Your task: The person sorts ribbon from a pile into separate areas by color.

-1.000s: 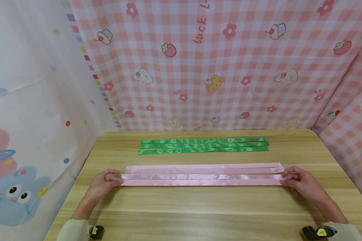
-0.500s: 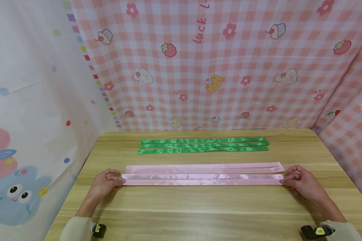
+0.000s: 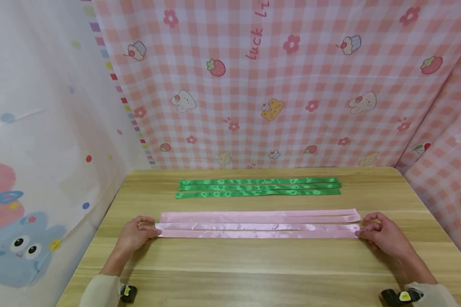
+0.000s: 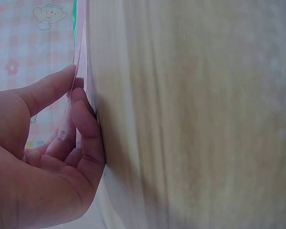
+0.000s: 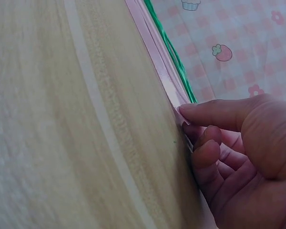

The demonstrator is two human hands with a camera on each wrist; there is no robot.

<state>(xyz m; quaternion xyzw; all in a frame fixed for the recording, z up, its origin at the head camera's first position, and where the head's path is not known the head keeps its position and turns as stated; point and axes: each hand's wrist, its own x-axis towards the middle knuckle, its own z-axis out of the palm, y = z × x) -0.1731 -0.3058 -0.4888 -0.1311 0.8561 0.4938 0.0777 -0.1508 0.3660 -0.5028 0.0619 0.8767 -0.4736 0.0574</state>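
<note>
Pink satin ribbons lie side by side across the table in the head view. At the left end of the front pink ribbon (image 3: pixel 253 234), my left hand (image 3: pixel 135 233) pinches it between thumb and fingertips. My right hand (image 3: pixel 386 235) pinches the same ribbon at its right end. Just behind it runs a shiny pink ribbon (image 3: pixel 234 226), and farther back lies more pink ribbon (image 3: pixel 223 216) with a slit-like gap near its right end. Both wrist views show a thumb against the pink ribbon (image 5: pixel 155 55), with the other fingers curled at the table surface.
Three green ribbons (image 3: pixel 253 187) lie parallel behind the pink ones. The wooden table (image 3: pixel 246 268) ends at a pink checked cloth (image 3: pixel 230 94) at the back. A white printed cloth (image 3: pixel 53 128) hangs on the left. Each wrist wears a black device (image 3: pixel 401 296).
The head view has tilted slightly. My left hand has shifted a little to the right and my right hand slightly left, both still at the front pink ribbon's ends. The green ribbons lie unchanged.
</note>
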